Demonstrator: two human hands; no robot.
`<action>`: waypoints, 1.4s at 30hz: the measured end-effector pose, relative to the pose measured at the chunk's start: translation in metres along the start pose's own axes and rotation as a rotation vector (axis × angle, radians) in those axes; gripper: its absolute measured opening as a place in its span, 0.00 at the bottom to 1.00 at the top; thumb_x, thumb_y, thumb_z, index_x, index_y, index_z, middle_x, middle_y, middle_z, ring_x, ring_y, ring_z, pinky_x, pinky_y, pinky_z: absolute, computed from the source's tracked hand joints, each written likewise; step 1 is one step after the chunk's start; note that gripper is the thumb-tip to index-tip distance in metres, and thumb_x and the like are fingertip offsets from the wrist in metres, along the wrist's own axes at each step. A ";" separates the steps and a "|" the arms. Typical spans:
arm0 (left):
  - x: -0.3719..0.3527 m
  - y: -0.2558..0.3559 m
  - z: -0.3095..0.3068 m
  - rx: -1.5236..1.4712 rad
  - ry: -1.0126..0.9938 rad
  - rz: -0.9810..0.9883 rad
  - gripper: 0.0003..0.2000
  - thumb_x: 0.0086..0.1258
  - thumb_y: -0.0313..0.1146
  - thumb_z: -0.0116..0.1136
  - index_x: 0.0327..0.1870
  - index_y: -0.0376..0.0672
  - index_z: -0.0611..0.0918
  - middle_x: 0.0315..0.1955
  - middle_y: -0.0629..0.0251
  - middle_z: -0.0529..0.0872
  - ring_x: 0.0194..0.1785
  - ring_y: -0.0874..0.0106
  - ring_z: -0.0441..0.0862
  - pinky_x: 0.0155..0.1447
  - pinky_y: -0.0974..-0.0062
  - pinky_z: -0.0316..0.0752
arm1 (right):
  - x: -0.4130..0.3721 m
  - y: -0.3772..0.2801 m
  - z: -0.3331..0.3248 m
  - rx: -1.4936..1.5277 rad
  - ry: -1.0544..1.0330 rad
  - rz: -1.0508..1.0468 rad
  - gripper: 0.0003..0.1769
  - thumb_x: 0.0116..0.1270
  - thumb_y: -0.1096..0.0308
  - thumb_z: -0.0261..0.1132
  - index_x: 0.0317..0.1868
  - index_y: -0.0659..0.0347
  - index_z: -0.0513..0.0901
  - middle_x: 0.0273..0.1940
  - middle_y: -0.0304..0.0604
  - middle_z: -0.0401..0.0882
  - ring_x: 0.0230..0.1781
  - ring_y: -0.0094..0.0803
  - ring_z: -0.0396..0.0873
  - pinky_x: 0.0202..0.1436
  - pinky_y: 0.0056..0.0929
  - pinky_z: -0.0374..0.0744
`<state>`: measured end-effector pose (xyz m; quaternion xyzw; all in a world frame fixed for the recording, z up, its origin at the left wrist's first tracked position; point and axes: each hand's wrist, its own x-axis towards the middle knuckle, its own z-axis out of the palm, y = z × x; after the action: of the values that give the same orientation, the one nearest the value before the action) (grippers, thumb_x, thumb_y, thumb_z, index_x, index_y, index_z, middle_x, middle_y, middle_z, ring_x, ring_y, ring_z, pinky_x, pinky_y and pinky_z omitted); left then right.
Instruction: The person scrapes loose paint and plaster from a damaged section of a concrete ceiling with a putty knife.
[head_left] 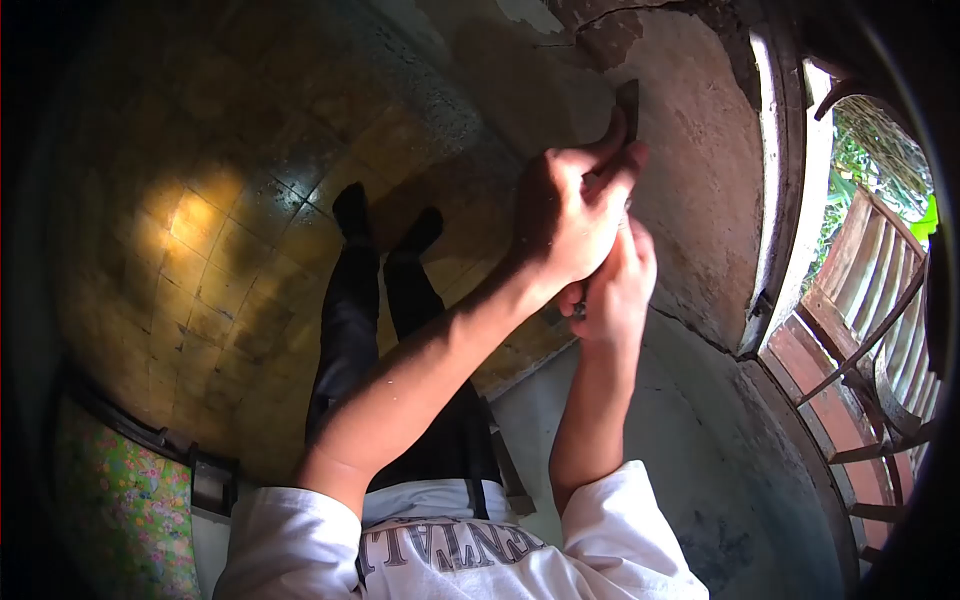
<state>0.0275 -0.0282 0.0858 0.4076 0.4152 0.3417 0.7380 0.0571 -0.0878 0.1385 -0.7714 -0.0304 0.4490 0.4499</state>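
A dark flat-bladed tool stands out above my hands, its blade against or close to the worn, peeling wall. My left hand is closed round the tool's upper part, with the thumb and forefinger near the blade. Just below and to the right, my right hand is closed round the lower end, where a small bit of the handle shows between the fingers. Most of the handle is hidden by my fingers.
A window opening with bars is at the right, with slatted wood and plants outside. Yellow floor tiles spread at the left below my legs. A flowered green cloth lies at the lower left. Cracks run along the wall.
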 end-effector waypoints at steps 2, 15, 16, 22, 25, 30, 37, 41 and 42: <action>0.007 0.001 -0.006 0.095 0.031 -0.018 0.16 0.69 0.36 0.58 0.50 0.33 0.83 0.15 0.53 0.78 0.19 0.71 0.78 0.25 0.71 0.71 | 0.004 -0.010 0.002 -0.102 0.034 0.010 0.22 0.77 0.55 0.46 0.35 0.64 0.78 0.15 0.39 0.71 0.05 0.23 0.63 0.05 0.23 0.59; 0.011 -0.011 -0.014 0.022 0.023 -0.029 0.17 0.68 0.37 0.60 0.53 0.37 0.83 0.16 0.53 0.79 0.20 0.75 0.78 0.25 0.72 0.70 | 0.008 0.002 0.012 -0.015 -0.005 0.026 0.20 0.78 0.57 0.46 0.40 0.66 0.77 0.16 0.40 0.73 0.06 0.23 0.65 0.05 0.22 0.62; 0.010 -0.009 -0.011 0.027 0.032 -0.025 0.17 0.68 0.37 0.60 0.53 0.36 0.83 0.16 0.53 0.78 0.19 0.75 0.77 0.25 0.72 0.70 | 0.007 0.003 0.011 -0.011 0.001 0.020 0.20 0.78 0.58 0.46 0.40 0.65 0.77 0.16 0.40 0.73 0.06 0.23 0.65 0.05 0.22 0.62; -0.003 -0.013 -0.003 0.010 -0.009 -0.036 0.14 0.68 0.38 0.61 0.48 0.39 0.85 0.16 0.51 0.79 0.18 0.68 0.78 0.24 0.69 0.69 | -0.003 0.006 0.000 -0.025 0.030 0.070 0.21 0.78 0.57 0.44 0.40 0.65 0.76 0.17 0.40 0.73 0.06 0.23 0.65 0.05 0.22 0.63; 0.015 -0.007 -0.017 0.111 0.022 -0.023 0.12 0.69 0.38 0.59 0.44 0.40 0.86 0.17 0.58 0.80 0.20 0.71 0.76 0.26 0.71 0.69 | 0.016 0.010 0.018 0.015 -0.043 0.016 0.22 0.78 0.56 0.45 0.40 0.67 0.75 0.18 0.41 0.73 0.06 0.25 0.66 0.06 0.24 0.64; 0.008 -0.023 -0.012 0.118 -0.024 -0.043 0.15 0.69 0.39 0.59 0.50 0.41 0.85 0.18 0.58 0.80 0.20 0.73 0.76 0.26 0.72 0.69 | 0.012 0.019 0.008 -0.015 0.030 0.036 0.23 0.78 0.54 0.45 0.40 0.66 0.76 0.17 0.40 0.72 0.06 0.25 0.65 0.06 0.24 0.62; 0.015 -0.022 -0.027 0.194 -0.008 -0.159 0.16 0.67 0.43 0.60 0.51 0.46 0.85 0.32 0.51 0.87 0.34 0.64 0.87 0.37 0.71 0.77 | 0.027 0.034 0.018 0.017 -0.038 0.036 0.24 0.78 0.51 0.46 0.51 0.67 0.73 0.14 0.38 0.70 0.06 0.25 0.66 0.06 0.25 0.62; 0.005 -0.033 -0.012 0.220 0.005 -0.109 0.17 0.67 0.43 0.60 0.51 0.45 0.85 0.31 0.50 0.87 0.33 0.64 0.87 0.37 0.70 0.77 | 0.019 0.036 0.004 0.006 0.005 0.031 0.21 0.76 0.52 0.46 0.40 0.62 0.76 0.14 0.38 0.70 0.07 0.25 0.65 0.07 0.26 0.60; 0.007 -0.030 -0.008 0.208 0.029 -0.111 0.17 0.67 0.44 0.60 0.52 0.45 0.85 0.31 0.50 0.87 0.32 0.64 0.87 0.37 0.70 0.77 | 0.023 0.033 0.001 0.019 -0.021 0.007 0.21 0.76 0.52 0.46 0.40 0.62 0.76 0.14 0.38 0.70 0.07 0.25 0.65 0.07 0.26 0.60</action>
<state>0.0282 -0.0326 0.0544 0.4532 0.4812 0.2612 0.7034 0.0582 -0.0963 0.0986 -0.7625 -0.0282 0.4589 0.4553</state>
